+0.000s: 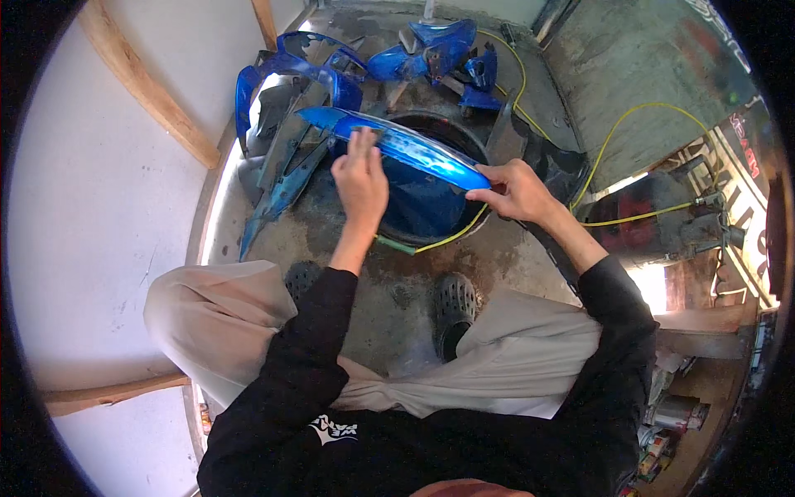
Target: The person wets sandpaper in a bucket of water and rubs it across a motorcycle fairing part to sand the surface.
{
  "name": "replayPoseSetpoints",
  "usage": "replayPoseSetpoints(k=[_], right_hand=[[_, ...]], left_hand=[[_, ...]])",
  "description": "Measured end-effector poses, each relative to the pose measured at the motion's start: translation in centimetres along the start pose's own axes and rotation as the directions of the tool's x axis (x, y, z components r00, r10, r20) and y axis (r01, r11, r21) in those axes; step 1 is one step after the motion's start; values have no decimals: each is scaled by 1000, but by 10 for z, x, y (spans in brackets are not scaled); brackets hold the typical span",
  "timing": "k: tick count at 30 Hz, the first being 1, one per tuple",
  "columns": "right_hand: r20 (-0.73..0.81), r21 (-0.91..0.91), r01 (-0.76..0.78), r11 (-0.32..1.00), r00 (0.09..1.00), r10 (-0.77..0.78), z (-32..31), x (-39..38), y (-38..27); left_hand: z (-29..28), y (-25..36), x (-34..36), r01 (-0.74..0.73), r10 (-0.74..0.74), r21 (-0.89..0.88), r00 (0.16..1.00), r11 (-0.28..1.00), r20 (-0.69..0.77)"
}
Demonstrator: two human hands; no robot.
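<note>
A long, glossy blue plastic body panel, apparently from a motorcycle, is held slanting above a round dark tub. My right hand grips its right end, thumb below and fingers on top. Against the panel's left half lies my left hand, its fingers stretched out. A small brownish patch shows by those fingertips; I cannot make out what it is. The tub's inside looks blue and partly hidden under the panel. A yellow hose passes over the tub's near rim, with a green end piece.
More blue body panels lie at the back, and others lean at the left wall. A dark tank-like machine with the hose attached stands at the right. Cans sit on a shelf at the lower right. Wooden posts line the left wall.
</note>
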State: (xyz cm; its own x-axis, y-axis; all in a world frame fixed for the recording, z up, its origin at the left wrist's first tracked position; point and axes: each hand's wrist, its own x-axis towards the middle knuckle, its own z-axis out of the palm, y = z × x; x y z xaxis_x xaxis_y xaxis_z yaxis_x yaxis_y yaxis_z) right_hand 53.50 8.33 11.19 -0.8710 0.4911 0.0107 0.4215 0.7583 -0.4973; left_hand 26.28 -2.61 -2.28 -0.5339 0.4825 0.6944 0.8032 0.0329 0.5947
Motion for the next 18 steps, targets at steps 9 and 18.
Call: replayPoseSetpoints(k=[9, 18], right_hand=[[-149, 22, 16, 1000, 989, -12, -4, -13, 19], [-89, 5, 40, 999, 995, -40, 1, -14, 32]], left_hand=[[1, 78, -17, -217, 255, -202, 950, 955, 183], [-2, 89, -27, -136, 183, -242, 965, 961, 188]])
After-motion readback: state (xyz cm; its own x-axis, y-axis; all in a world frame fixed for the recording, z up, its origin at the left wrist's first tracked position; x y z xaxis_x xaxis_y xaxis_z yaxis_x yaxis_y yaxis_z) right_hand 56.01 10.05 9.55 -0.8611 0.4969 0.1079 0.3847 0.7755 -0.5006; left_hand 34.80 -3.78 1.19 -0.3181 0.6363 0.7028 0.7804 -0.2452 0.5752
